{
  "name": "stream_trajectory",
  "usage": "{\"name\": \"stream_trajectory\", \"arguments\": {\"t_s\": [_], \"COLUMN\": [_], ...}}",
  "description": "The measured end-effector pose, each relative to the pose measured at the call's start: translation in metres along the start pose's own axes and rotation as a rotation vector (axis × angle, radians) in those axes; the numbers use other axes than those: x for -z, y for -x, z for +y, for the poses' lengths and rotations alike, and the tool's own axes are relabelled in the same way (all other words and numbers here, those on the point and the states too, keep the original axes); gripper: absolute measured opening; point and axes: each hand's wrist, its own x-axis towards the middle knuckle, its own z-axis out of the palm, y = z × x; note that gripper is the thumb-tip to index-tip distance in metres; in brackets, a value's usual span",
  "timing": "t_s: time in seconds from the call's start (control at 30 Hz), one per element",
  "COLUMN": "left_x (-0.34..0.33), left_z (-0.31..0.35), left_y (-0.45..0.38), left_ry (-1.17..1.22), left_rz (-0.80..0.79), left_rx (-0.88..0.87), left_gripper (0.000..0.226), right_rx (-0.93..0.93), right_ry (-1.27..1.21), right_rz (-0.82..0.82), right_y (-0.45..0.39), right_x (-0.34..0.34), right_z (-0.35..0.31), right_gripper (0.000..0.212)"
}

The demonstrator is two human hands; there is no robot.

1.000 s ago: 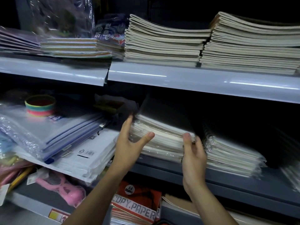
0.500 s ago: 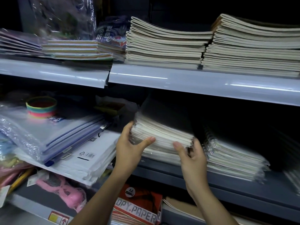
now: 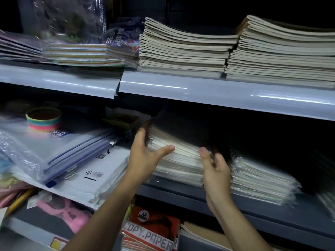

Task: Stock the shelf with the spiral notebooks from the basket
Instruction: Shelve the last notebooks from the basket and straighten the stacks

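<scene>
A stack of plastic-wrapped spiral notebooks with dark covers lies on the middle shelf. My left hand holds the stack's left end, fingers behind it and thumb across the front edge. My right hand grips its right end, thumb on the front and fingers tucked between this stack and a second wrapped stack to the right. The basket is out of view.
The upper shelf carries tall piles of thin exercise books. Left of my hands lie zip folders, a rainbow spring toy and white envelopes. Below are copy paper packs and a pink item.
The stack has slid a little deeper onto the shelf. My right hand has shifted from the front edge to the stack's right end, with its fingers tucked beside it. The left hand keeps its hold.
</scene>
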Motion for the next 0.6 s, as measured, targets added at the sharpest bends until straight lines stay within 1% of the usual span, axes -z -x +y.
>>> {"name": "stream_trajectory", "arguments": {"t_s": [0.03, 0.1, 0.13, 0.23, 0.27, 0.3, 0.33, 0.37, 0.4, 0.43, 0.47, 0.5, 0.53, 0.6], "left_x": [0.000, -0.001, -0.001, 0.000, 0.001, 0.003, 0.005, 0.006, 0.008, 0.009, 0.010, 0.011, 0.010, 0.007], "left_z": [0.000, -0.001, -0.001, 0.003, 0.003, 0.002, 0.000, -0.002, -0.007, -0.013, -0.017, -0.022, -0.025, -0.027], "left_y": [0.000, 0.001, 0.003, 0.011, 0.012, 0.014, 0.015, 0.016, 0.017, 0.018, 0.020, 0.023, 0.025, 0.027], "left_ry": [0.001, -0.009, -0.016, -0.059, -0.083, -0.095, -0.097, -0.083, -0.064, -0.049, -0.043, -0.034, -0.025, -0.019], "left_rz": [0.013, 0.039, 0.057, 0.092, 0.087, 0.076, 0.057, 0.033, 0.017, 0.000, -0.025, -0.053, -0.075, -0.059], "left_rx": [-0.002, 0.002, 0.002, -0.076, -0.106, -0.130, -0.126, -0.094, -0.043, 0.021, 0.074, 0.100, 0.109, 0.103], "left_gripper": [0.100, 0.088, 0.081, 0.067, 0.064, 0.064, 0.069, 0.081, 0.095, 0.105, 0.105, 0.096, 0.082, 0.062], "right_rx": [0.014, 0.037, 0.042, 0.007, -0.028, -0.078, -0.105, -0.105, -0.074, -0.049, -0.023, 0.008, 0.048, 0.113], "right_ry": [0.004, 0.017, 0.032, 0.096, 0.109, 0.109, 0.090, 0.077, 0.076, 0.090, 0.110, 0.136, 0.161, 0.162], "right_rz": [0.012, 0.013, 0.004, -0.043, -0.090, -0.149, -0.195, -0.224, -0.242, -0.241, -0.210, -0.171, -0.142, -0.102], "right_y": [0.000, -0.001, -0.002, 0.000, 0.003, 0.009, 0.014, 0.017, 0.020, 0.021, 0.021, 0.021, 0.020, 0.021], "right_x": [0.000, 0.001, 0.002, 0.008, 0.010, 0.012, 0.015, 0.017, 0.018, 0.019, 0.020, 0.020, 0.019, 0.015], "right_z": [-0.001, 0.001, 0.002, 0.008, 0.012, 0.015, 0.019, 0.021, 0.022, 0.021, 0.023, 0.022, 0.021, 0.018], "right_gripper": [0.023, 0.036, 0.038, 0.029, 0.044, 0.070, 0.090, 0.098, 0.096, 0.083, 0.061, 0.038, 0.022, 0.010]}}
